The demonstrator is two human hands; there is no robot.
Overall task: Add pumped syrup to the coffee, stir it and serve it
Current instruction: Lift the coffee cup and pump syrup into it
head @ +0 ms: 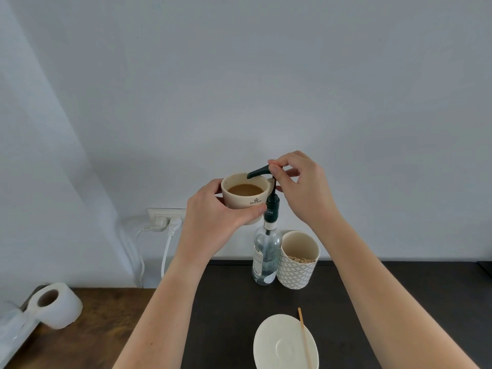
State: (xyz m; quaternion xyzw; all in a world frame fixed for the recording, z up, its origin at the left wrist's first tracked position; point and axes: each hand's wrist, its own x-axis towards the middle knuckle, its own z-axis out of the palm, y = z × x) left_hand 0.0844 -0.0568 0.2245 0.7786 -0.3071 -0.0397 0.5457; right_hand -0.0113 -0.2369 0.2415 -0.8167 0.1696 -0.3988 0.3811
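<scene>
Above the dark table point(346, 302), your left hand point(213, 217) grips the coffee cup point(243, 198) under the spout while your right hand point(300, 187) pinches the syrup pump point(262, 171); press straight down, cup level.

At centre frame we see a cream cup point(245, 199) of light-brown coffee point(245, 189) under a dark green pump point(269, 193) on a clear glass bottle point(266, 258). Lower right we see a cream holder point(297, 265) with a grey-and-white lattice pattern, a white saucer point(282, 344) and a pale wooden stirrer point(304, 338) on our black bench point(386, 302).
</scene>
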